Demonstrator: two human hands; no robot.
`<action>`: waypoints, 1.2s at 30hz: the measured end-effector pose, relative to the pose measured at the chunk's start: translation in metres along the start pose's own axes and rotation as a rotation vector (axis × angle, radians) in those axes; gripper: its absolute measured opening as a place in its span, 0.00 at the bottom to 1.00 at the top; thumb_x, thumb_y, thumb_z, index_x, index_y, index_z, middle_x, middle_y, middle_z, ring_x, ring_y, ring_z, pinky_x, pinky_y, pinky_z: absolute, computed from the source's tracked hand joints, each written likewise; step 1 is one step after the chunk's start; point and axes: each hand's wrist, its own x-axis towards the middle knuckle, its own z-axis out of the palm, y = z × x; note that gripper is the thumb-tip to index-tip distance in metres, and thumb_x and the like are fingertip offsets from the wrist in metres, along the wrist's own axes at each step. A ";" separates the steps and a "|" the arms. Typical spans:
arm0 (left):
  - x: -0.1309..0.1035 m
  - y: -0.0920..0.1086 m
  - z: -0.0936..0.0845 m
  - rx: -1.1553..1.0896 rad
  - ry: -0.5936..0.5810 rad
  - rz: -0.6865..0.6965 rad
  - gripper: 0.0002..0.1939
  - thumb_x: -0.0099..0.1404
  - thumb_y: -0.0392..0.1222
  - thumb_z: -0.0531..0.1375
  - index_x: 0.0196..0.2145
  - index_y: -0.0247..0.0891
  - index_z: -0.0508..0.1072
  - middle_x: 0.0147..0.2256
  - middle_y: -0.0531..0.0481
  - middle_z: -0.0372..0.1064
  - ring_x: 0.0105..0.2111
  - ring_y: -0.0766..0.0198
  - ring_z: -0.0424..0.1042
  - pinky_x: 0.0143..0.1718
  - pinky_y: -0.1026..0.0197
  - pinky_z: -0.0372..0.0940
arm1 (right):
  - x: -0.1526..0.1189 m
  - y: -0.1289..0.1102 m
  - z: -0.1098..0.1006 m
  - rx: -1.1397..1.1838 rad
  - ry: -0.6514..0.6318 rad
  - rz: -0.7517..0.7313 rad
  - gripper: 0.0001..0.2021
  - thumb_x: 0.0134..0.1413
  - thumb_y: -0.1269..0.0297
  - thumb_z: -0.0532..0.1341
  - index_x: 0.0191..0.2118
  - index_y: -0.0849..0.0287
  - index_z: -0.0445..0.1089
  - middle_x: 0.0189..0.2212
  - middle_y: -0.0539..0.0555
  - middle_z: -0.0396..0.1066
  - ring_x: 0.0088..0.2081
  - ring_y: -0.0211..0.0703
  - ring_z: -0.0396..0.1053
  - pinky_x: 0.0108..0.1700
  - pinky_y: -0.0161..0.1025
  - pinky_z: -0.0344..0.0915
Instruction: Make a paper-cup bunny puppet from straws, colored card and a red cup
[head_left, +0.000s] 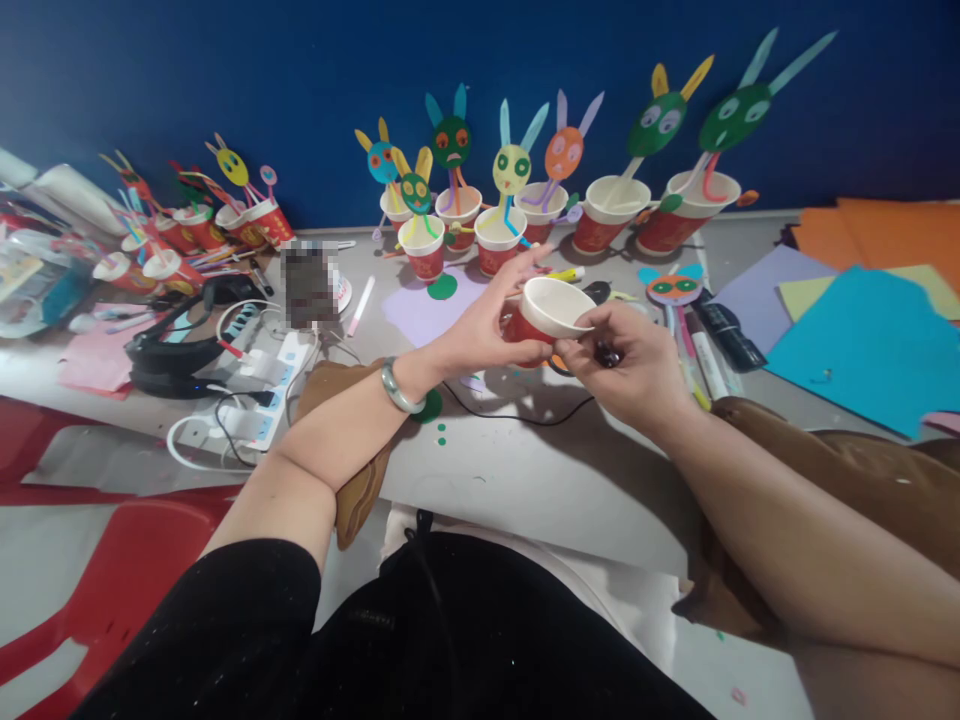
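Observation:
A red and white paper cup (556, 312) is held tilted over the table, its white inside facing up. My left hand (480, 325), with a bangle at the wrist, wraps thumb and fingers around the cup's left side. At the right rim, my right hand (637, 365) pinches the cup between thumb and fingers. A small dark shiny thing (609, 354) shows among its curled fingers; I cannot make out what it is. Just beyond the right hand lies an orange paper animal face (673, 287) with blue ears.
Several cups with paper rabbit figures, such as a green-faced one (660, 122), stand along the blue wall (300, 70). Coloured paper (862, 345) lies right, beside markers (709, 362). A power strip (274, 390) and black headset (180, 340) occupy the left. A red chair (142, 570) stands lower left.

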 end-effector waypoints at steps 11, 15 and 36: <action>0.000 0.025 -0.005 0.237 -0.103 -0.013 0.10 0.63 0.47 0.71 0.31 0.38 0.81 0.67 0.38 0.66 0.71 0.42 0.63 0.70 0.38 0.62 | -0.004 -0.002 0.002 -0.016 -0.036 0.036 0.10 0.59 0.58 0.68 0.36 0.52 0.65 0.20 0.44 0.65 0.21 0.37 0.59 0.26 0.40 0.58; 0.001 0.021 -0.010 0.225 -0.097 -0.074 0.08 0.64 0.46 0.71 0.35 0.39 0.82 0.66 0.39 0.68 0.70 0.42 0.65 0.69 0.38 0.63 | -0.002 -0.008 0.003 0.057 0.033 0.104 0.17 0.59 0.50 0.70 0.42 0.50 0.63 0.19 0.41 0.62 0.21 0.38 0.59 0.27 0.39 0.57; 0.004 0.026 -0.019 0.331 0.075 -0.196 0.05 0.63 0.40 0.68 0.36 0.37 0.78 0.45 0.47 0.76 0.45 0.60 0.75 0.47 0.56 0.70 | -0.008 -0.009 0.005 -0.203 -0.114 0.164 0.19 0.67 0.43 0.59 0.38 0.56 0.72 0.24 0.50 0.70 0.25 0.41 0.62 0.31 0.39 0.58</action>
